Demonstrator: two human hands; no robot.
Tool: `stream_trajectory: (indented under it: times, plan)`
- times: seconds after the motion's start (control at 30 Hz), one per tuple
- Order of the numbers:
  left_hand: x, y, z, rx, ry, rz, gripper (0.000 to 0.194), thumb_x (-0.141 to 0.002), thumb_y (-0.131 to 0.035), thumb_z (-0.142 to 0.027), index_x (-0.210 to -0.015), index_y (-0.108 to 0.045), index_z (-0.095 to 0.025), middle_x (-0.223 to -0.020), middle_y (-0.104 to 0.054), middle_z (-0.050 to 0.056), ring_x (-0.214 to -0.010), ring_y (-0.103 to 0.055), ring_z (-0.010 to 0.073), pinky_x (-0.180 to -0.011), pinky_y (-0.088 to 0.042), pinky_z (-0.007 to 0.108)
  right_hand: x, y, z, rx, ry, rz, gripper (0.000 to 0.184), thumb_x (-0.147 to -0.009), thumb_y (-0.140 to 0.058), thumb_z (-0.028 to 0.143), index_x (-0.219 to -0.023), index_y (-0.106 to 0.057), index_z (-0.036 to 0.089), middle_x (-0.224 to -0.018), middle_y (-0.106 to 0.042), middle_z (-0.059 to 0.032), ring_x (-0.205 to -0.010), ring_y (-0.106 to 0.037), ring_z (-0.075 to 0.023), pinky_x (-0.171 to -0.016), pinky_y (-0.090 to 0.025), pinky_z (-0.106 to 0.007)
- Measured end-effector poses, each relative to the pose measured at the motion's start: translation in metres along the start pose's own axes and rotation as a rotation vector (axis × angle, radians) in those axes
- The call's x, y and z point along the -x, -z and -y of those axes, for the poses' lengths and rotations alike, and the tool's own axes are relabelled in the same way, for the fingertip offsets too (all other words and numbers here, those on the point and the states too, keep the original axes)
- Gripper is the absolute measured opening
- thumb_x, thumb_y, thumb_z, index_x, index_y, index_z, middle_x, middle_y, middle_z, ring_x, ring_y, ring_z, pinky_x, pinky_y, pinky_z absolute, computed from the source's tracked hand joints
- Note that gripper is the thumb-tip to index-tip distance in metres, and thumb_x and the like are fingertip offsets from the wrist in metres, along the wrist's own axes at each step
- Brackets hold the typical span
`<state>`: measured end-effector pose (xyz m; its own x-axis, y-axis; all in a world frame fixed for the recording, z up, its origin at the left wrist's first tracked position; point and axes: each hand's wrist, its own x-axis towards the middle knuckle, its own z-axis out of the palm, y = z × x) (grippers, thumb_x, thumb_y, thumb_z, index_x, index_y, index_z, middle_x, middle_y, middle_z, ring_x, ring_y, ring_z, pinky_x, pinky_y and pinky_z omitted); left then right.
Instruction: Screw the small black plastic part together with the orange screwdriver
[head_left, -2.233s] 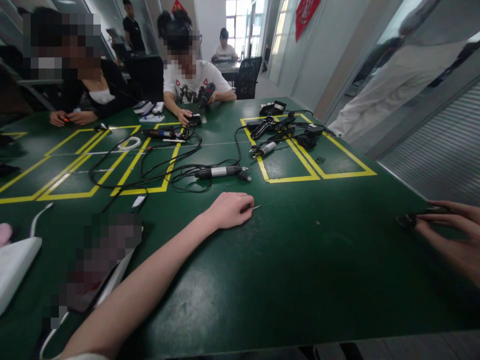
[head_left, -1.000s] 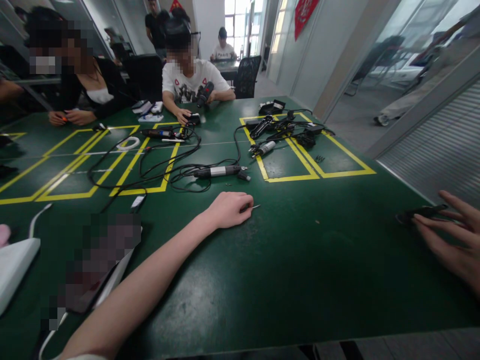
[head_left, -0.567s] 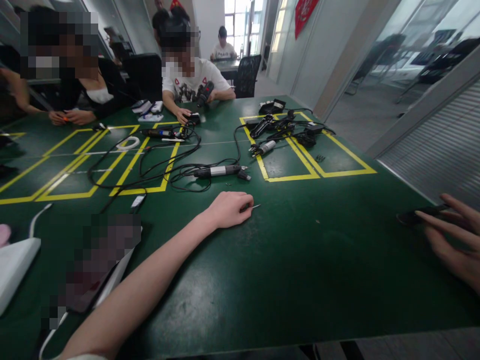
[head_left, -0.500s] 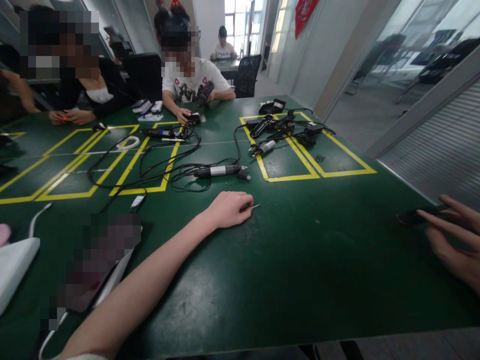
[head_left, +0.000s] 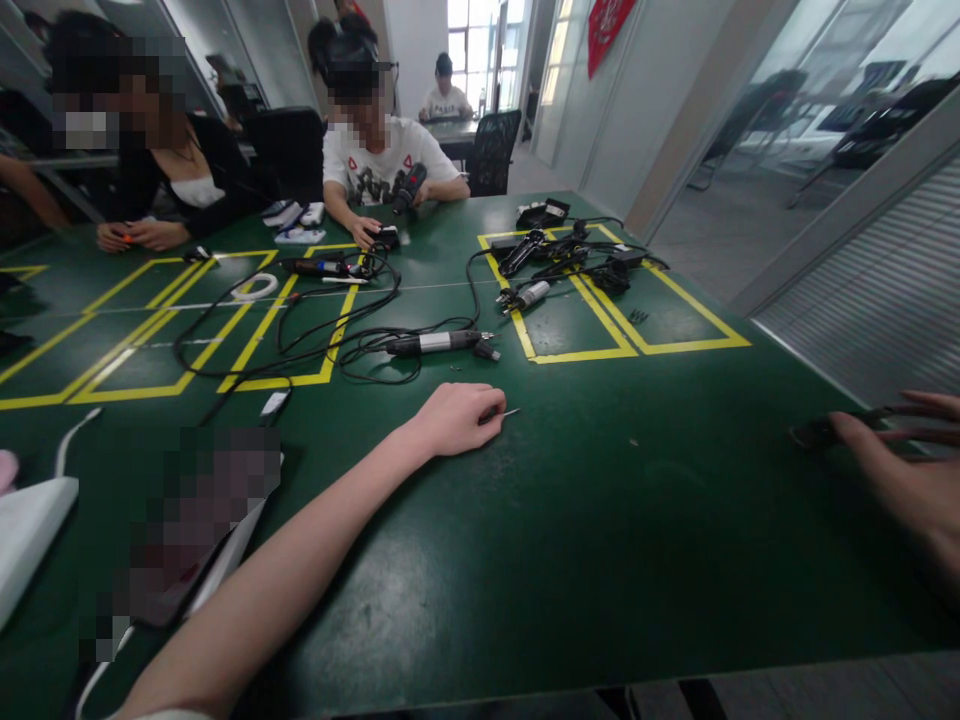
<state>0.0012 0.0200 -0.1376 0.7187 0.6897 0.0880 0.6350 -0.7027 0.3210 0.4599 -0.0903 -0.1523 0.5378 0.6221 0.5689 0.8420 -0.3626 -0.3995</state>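
My left hand (head_left: 463, 418) rests on the table with its fingers closed in a pinch. A thin metal rod (head_left: 511, 412), like a tool bit, sticks out past the fingertips; the rest of it is hidden. Just beyond that hand lies a pen-shaped electric tool (head_left: 439, 342), black with a silver band and a cable. At the right edge my right hand (head_left: 911, 480), partly out of view and blurred, has its thumb and fingers around a small dark object (head_left: 814, 432) whose kind I cannot make out.
Yellow tape frames (head_left: 589, 352) mark the green table (head_left: 600, 560). Black cables and tools (head_left: 532, 250) lie at the back right. A phone (head_left: 202, 530) lies left of my forearm. Across the table a co-worker (head_left: 382, 160) holds a dark tool (head_left: 409, 188); another person (head_left: 165, 190) sits left.
My right hand has shifted its thumb and fingers on the dark object. The left hand and the metal rod stay where they were.
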Motion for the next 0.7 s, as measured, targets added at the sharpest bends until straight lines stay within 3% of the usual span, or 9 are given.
stream_trajectory:
  times: [0.1, 0.3, 0.53, 0.7]
  plan:
    - [0.0, 0.0, 0.0, 0.006, -0.001, 0.0, 0.016, -0.096, -0.057, -0.024, -0.093, -0.071, -0.019, -0.083, -0.07, 0.002, -0.073, -0.062, 0.0169, -0.064, -0.036, 0.027, -0.002, 0.007, 0.025, -0.091, -0.29, 0.18, 0.025, -0.067, -0.082, 0.045, -0.067, -0.062, 0.028, -0.061, -0.064, -0.0099, -0.061, -0.064, -0.0298, -0.057, -0.046, -0.045]
    - [0.0, -0.001, 0.001, 0.004, -0.004, 0.001, 0.015, -0.096, -0.057, -0.024, -0.093, -0.071, -0.019, -0.083, -0.07, 0.001, -0.074, -0.063, 0.0167, -0.064, -0.037, 0.027, 0.007, 0.025, 0.063, -0.269, -0.588, 0.247, 0.029, -0.058, -0.088, 0.032, -0.061, -0.059, 0.03, -0.063, -0.065, -0.008, -0.063, -0.062, -0.0275, -0.054, -0.045, -0.042]
    - [-0.001, -0.001, 0.0, -0.015, -0.006, 0.001, 0.014, -0.096, -0.058, -0.024, -0.093, -0.071, -0.02, -0.083, -0.071, 0.001, -0.074, -0.063, 0.0169, -0.063, -0.035, 0.028, 0.008, 0.034, 0.083, -0.285, -0.632, 0.293, 0.021, -0.057, -0.078, 0.02, -0.059, -0.058, 0.028, -0.056, -0.06, -0.0041, -0.058, -0.057, -0.0244, -0.049, -0.039, -0.035]
    - [-0.001, -0.001, 0.001, -0.017, -0.003, 0.002, 0.015, -0.096, -0.058, -0.024, -0.094, -0.071, -0.02, -0.083, -0.071, 0.001, -0.074, -0.064, 0.0169, -0.064, -0.036, 0.027, 0.005, 0.031, 0.073, -0.311, -0.546, 0.321, 0.019, -0.047, -0.073, 0.027, -0.056, -0.057, 0.029, -0.053, -0.062, -0.0025, -0.053, -0.057, -0.0242, -0.043, -0.038, -0.033]
